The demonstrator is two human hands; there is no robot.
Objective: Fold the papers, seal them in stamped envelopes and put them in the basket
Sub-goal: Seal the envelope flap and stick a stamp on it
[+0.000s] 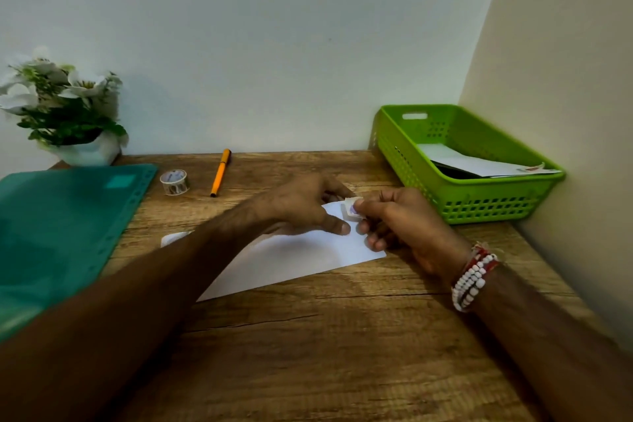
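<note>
On the brown wooden desk [342,353] lies a white paper envelope [291,260]. The left hand [298,205] presses it, thumb straight; the right hand [404,226] pinches a small purple-printed stamp [352,211].

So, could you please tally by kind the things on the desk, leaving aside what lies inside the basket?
envelope: 1
stamp: 1
pen: 1
tape roll: 1
folder: 1
basket: 1
potted plant: 1
Total: 7
</note>
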